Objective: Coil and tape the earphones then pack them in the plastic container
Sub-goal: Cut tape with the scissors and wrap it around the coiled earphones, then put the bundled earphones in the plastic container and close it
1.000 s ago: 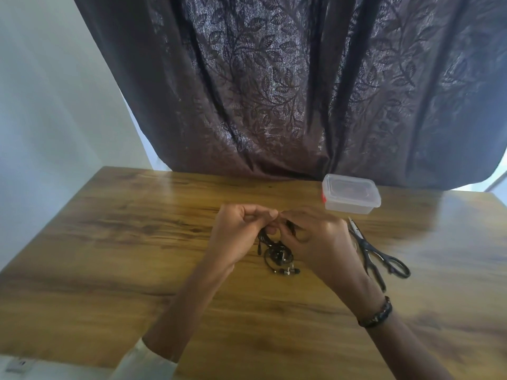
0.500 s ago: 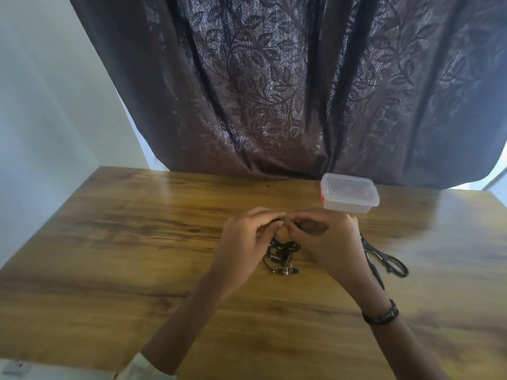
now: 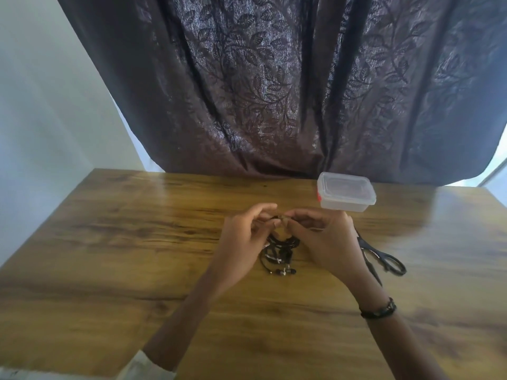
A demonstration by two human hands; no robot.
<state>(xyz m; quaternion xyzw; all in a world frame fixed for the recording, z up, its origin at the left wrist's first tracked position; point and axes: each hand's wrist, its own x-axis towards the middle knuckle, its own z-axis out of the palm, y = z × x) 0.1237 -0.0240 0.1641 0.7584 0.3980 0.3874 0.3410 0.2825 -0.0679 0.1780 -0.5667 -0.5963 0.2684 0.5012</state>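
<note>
Between the hands, the coiled earphones (image 3: pixel 278 253) are now hanging lower, their buds trailing onto the table (image 3: pixel 115 242). Left hand (image 3: pixel 244 242) and right hand (image 3: pixel 323 239) are both pinching the top of the bundle, fingertips closer together than a second ago, possibly pressing tape round it. Beyond them, the plastic container (image 3: pixel 346 196) is waiting, lid on.

A: Views logged?
B: One, head-worn, wide-angle. Faces forward and down over the wooden table (image 3: pixel 115 242); the curtain (image 3: pixel 274 91) fills 12 o'clock.
A: Range?
B: Close; forearms enter from 6 o'clock.
A: Overlap?
B: No second view.
</note>
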